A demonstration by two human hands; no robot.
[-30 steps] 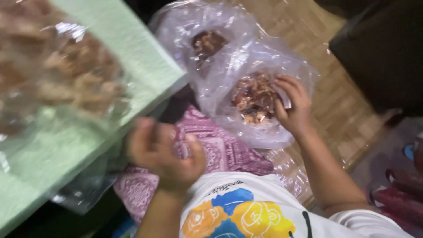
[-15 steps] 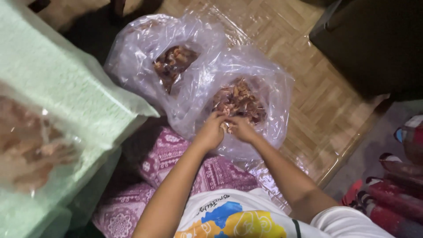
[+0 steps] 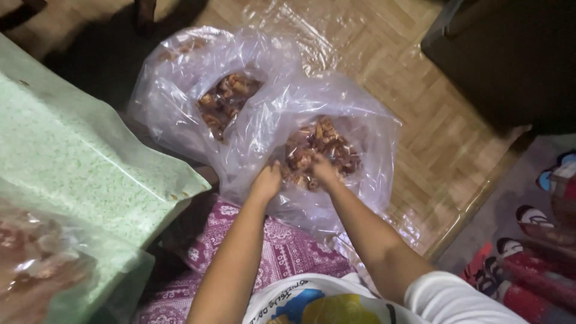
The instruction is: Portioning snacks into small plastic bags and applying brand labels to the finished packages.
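Parquet-patterned flooring [image 3: 420,108] spreads under two clear plastic bags in the head view. Nearer the person, the front bag [image 3: 360,180] is crumpled and glossy, its mouth open on a heap of reddish-brown, lumpy pieces [image 3: 327,147]. Both hands reach into it: the left hand [image 3: 268,180] curls at the bag's inner edge, the right hand [image 3: 321,168] rests on the pieces, fingers bent; whether either grips anything cannot be told. Beyond and to the left, a second bag [image 3: 180,90] holds similar brown pieces. A green speckled desk [image 3: 78,162] stands at the left, patterned magenta cloth [image 3: 282,246] below.
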